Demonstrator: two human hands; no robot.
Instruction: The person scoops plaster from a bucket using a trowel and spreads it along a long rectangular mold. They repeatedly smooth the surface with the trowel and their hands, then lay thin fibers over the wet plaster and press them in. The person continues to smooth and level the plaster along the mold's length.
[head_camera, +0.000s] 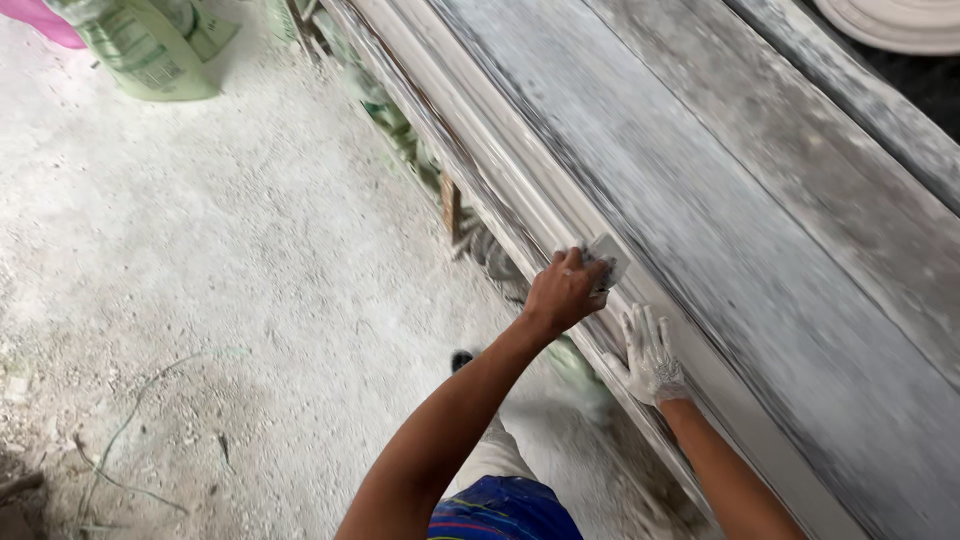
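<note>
My left hand (562, 292) is closed around a small grey pad (606, 262), fingers curled over its near edge, pressing it on the pale moulding (520, 190) that runs along the counter's near edge. The pad sits on the moulding's top face, just beyond my knuckles; part of it is hidden under my hand.

My right hand (650, 355) lies flat on the same moulding, just beside and below the left, fingers spread and coated in white dust. It holds nothing, palm down, touching the surface.

The counter (760, 260) is a long run of grey boards, streaked with white, slanting from upper left to lower right. A round white casting (890, 22) shows at the top right corner, partly cut off.

Below the counter the floor (200, 260) is pale and gritty. A green sack (150, 50) stands at the top left, near something pink (45, 22). A thin wire (130, 420) lies on the floor at lower left.
</note>
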